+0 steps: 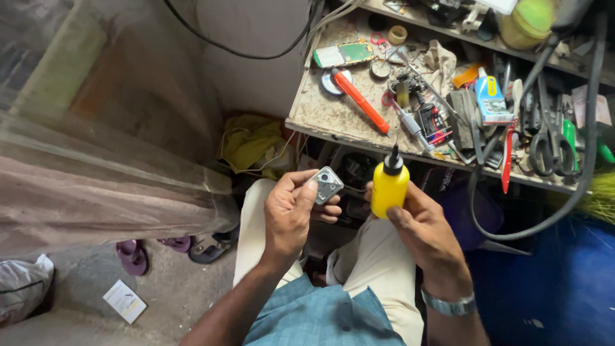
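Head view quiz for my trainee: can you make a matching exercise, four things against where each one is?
Things:
1. yellow bottle
2. small metal part
3. orange-handled screwdriver
4. purple sandal

Places:
A. on the floor
B. in the left hand
C. lying on the workbench
D. in the right hand

Pairs: 1-D, 2-B, 3-C, 4-A

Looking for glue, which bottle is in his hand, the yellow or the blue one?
The yellow bottle, black nozzle up, in the right hand; the blue one lies on the bench.
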